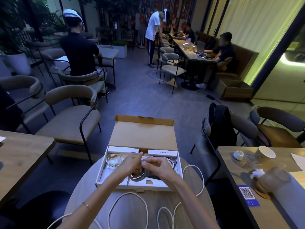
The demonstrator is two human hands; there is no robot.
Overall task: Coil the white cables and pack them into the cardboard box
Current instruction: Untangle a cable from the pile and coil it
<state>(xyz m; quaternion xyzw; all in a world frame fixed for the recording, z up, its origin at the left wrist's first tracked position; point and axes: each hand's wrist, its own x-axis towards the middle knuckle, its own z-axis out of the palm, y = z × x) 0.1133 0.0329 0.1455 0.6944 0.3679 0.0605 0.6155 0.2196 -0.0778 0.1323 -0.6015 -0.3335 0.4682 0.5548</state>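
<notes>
Both hands sit over the open cardboard box [143, 187] at lower centre: left hand [130, 163] and right hand [159, 165] pinching a coiled cable [140, 176]. Loose white cable [130, 195] trails on the tabletop [79, 192] below them, nearer the right.

The cardboard box [143, 138] in the middle of the frame is brown on its open lid and white inside. Two small white boxes [123, 149] sit at its back. The loose cable [200, 177] at the bottom is white. A coiled cable [113, 160] in the box is white too. The round table [79, 192] is grey. On the right, the paper cup [266, 152] is white and the QR card [247, 195] is blue with a black and white square pattern. The backpack [221, 128] is black. In the upper middle, a standing person [154, 38] wears a white shirt and black trousers with white stripes.
</notes>
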